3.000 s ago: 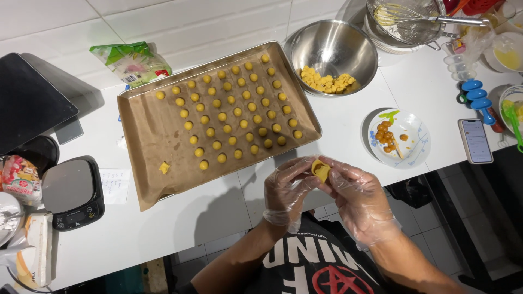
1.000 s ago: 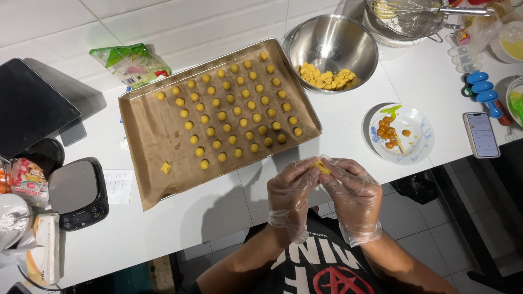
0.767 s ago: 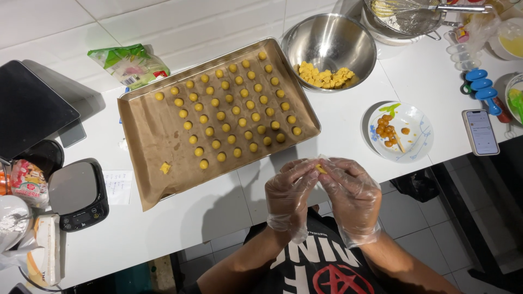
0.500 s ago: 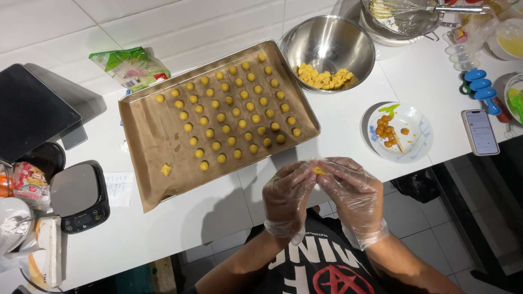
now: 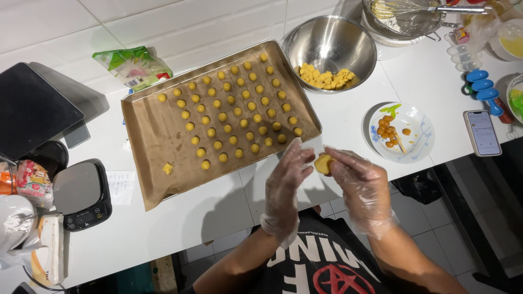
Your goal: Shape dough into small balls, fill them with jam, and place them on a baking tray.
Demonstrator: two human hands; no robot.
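Right hand (image 5: 362, 182) pinches a yellow dough piece (image 5: 322, 163), with the open left hand (image 5: 287, 179) flat against it. Just beyond the hands sits the baking tray (image 5: 158, 136) of dough balls (image 5: 235, 109); steel bowl (image 5: 332, 46) farther back, small plate (image 5: 414, 122) off right.

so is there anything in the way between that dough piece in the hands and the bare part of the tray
Nothing visible. The dough piece sits between both hands, and only bare white counter separates it from the lined baking tray.

Bright, even overhead light — soft shadows under the tray (image 5: 143, 179), glare inside the steel bowl (image 5: 332, 41) — sharp focus.
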